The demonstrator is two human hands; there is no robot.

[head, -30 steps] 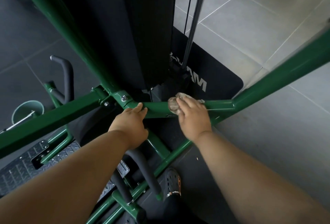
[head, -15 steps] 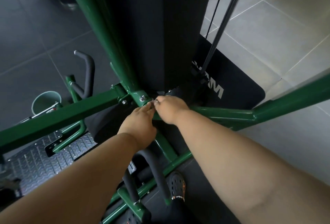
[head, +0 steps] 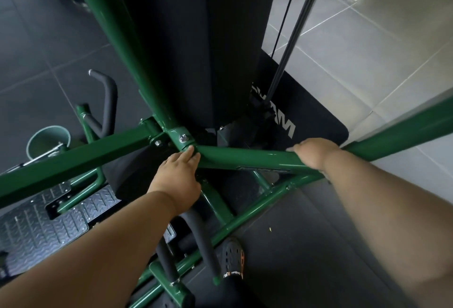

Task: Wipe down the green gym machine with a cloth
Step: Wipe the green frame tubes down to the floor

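Note:
The green gym machine has a horizontal green bar (head: 247, 158) that meets an upright green post (head: 127, 45) at a bolted joint (head: 182, 138). My left hand (head: 179, 175) rests on the bar just below that joint, fingers fairly straight and touching the metal. My right hand (head: 313, 153) sits further right on the same bar, its fingers curled over the top. The cloth is almost wholly hidden under this hand. A black padded column (head: 196, 37) rises behind the bar.
Black cables (head: 291, 37) run down to a black floor mat (head: 306, 121). A green bucket (head: 47, 139) stands at the left beside black foam handles (head: 107, 101). Steel tread plates (head: 36, 229) lie lower left. My dark clog (head: 232, 261) stands by a lower green rail.
My right hand has slid rightwards along the green bar, away from my left hand. The left hand has stayed by the joint.

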